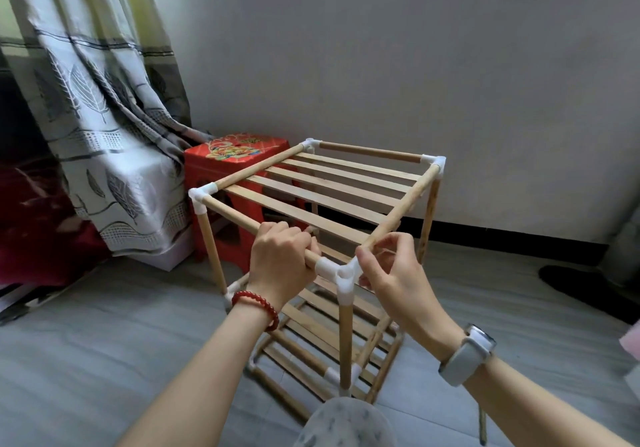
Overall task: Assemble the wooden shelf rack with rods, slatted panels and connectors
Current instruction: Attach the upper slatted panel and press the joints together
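The wooden shelf rack stands on the floor, several rods joined by white plastic connectors, with a slatted panel on top and more slats lower down. My left hand grips the near top rod just left of the near corner connector. My right hand pinches the right side rod where it enters that same connector. A red bead bracelet is on my left wrist, a white watch on my right.
A red plastic stool stands behind the rack against a patterned curtain. A grey wall runs behind. A grey rounded cushion-like object lies at the near floor. A dark object lies at the right.
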